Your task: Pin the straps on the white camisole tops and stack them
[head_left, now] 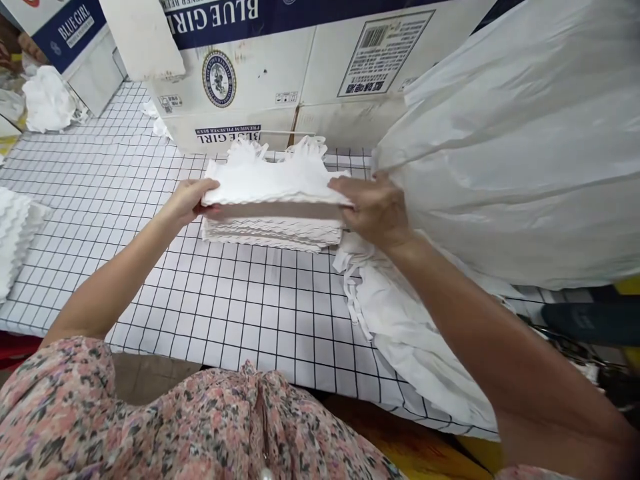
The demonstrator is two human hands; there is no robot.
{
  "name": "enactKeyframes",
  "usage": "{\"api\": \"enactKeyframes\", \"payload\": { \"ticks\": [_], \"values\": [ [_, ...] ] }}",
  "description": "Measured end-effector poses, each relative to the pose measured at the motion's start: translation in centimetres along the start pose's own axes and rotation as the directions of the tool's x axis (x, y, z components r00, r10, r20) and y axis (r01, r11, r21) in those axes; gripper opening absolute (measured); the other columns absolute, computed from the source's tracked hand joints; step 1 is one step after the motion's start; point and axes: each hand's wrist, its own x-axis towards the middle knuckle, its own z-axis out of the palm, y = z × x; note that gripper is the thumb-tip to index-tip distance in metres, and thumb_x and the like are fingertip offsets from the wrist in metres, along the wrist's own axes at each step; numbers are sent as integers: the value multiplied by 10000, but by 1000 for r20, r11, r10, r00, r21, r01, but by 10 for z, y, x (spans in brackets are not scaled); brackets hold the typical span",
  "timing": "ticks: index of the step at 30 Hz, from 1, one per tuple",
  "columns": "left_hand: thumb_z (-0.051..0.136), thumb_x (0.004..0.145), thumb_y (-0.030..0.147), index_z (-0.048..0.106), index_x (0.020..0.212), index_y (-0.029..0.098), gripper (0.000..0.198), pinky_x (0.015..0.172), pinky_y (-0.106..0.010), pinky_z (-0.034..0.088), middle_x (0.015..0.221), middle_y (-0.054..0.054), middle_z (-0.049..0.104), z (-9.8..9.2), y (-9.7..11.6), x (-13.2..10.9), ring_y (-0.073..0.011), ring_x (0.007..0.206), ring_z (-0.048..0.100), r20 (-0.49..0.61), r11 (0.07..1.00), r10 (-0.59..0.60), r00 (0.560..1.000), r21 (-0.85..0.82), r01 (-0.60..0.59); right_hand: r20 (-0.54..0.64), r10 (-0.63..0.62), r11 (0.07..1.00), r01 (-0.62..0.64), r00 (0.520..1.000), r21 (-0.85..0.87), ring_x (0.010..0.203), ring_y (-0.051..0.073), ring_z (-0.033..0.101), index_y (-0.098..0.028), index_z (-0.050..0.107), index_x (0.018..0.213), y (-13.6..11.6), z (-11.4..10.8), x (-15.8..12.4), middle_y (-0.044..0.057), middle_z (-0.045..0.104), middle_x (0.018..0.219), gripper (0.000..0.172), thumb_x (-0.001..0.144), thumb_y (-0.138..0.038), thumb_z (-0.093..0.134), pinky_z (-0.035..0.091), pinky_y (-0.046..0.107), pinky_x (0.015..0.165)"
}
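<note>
A white strappy top (275, 181) with a wavy lower edge is stretched level between my two hands, its thin straps pointing toward the carton. My left hand (187, 200) pinches its left end, thumb on top. At the opposite end, my right hand (377, 208) grips the fabric, slightly blurred. Directly below lies a neat stack of similar white tops (273, 233), their wavy edges facing me. A gap shows between the held top and the stack's front. Crumpled white garments (400, 313) with loose straps lie under and beside my right forearm.
A large Blue Girl carton (255, 80) stands behind the stack. A big white plastic bag (520, 153) bulges at the right. Folded wavy-edged fabric (17, 233) sits on the checked tablecloth (150, 280) at left. Another carton (75, 47) and part of another person's hand (31, 48) appear at upper left.
</note>
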Motion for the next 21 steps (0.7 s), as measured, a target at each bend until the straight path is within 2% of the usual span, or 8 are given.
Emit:
{"api": "enactKeyframes", "payload": {
  "ticks": [3, 7, 10, 12, 13, 16, 18, 21],
  "values": [
    [859, 747, 166, 682, 722, 83, 197, 533, -231, 597, 703, -102, 713, -3, -16, -5, -139, 559, 678, 21, 997, -62, 998, 50, 61, 76, -55, 998, 55, 996, 3, 1391, 305, 674, -133, 722, 1359, -5, 14, -22, 131, 707, 1457, 537, 916, -82, 423, 383, 589, 1223],
    [869, 760, 204, 710, 723, 81, 204, 547, -219, 574, 681, -87, 715, -10, -23, -5, -97, 516, 624, 53, 997, -27, 998, 70, 23, 52, -26, 1000, 27, 998, -16, 1415, 309, 658, -143, 690, 1433, -5, 19, -33, 141, 661, 1519, 548, 973, -105, 395, 313, 626, 1289],
    [878, 782, 295, 699, 713, 117, 262, 568, -264, 559, 638, -58, 662, -20, -20, -7, -107, 518, 588, 46, 962, -14, 999, 271, 1, 123, -73, 997, 76, 990, -17, 1481, 365, 590, -153, 656, 1474, -6, 10, -36, 156, 624, 1563, 508, 1020, -223, 438, 264, 745, 1275],
    [916, 759, 384, 727, 822, 143, 313, 672, -343, 599, 702, -68, 685, -24, -17, -9, -168, 621, 646, -38, 830, 145, 989, 549, -101, 187, -121, 992, 123, 975, 0, 1567, 417, 474, -165, 553, 1575, -13, 3, -35, 170, 522, 1657, 571, 1073, -412, 440, 233, 843, 1227],
    [925, 752, 422, 745, 928, 156, 367, 777, -398, 622, 799, -91, 728, -23, -17, -8, -217, 736, 698, -63, 714, 289, 955, 678, -171, 202, -135, 991, 136, 970, 9, 1606, 431, 406, -172, 473, 1636, -18, 0, -32, 174, 446, 1710, 647, 1090, -514, 408, 212, 871, 1214],
    [850, 831, 548, 696, 1345, 209, 634, 1217, -556, 476, 1364, -156, 727, -3, -20, 2, -361, 1330, 650, 108, 328, 631, 768, 860, -390, 192, -114, 993, 111, 975, 29, 1685, 416, 231, -201, 235, 1750, -36, 3, -14, 157, 225, 1811, 835, 1088, -709, 258, 141, 861, 1253],
    [715, 919, 660, 562, 1567, 265, 774, 1379, -594, 226, 1693, -112, 501, 17, -28, 15, -389, 1622, 375, 323, 161, 630, 706, 835, -526, 185, -65, 997, 58, 981, 42, 1708, 406, 143, -220, 138, 1772, -43, 15, 4, 142, 135, 1834, 909, 1059, -779, 206, 91, 845, 1277],
    [526, 961, 804, 365, 1714, 334, 902, 1403, -615, -22, 1847, -23, 206, 38, -45, 35, -400, 1727, 76, 470, 100, 522, 712, 795, -598, 197, 44, 996, -59, 979, 70, 1711, 412, 107, -225, 69, 1780, -42, 41, 21, 152, 72, 1841, 961, 1033, -823, 161, 67, 847, 1276]
  ]
}}
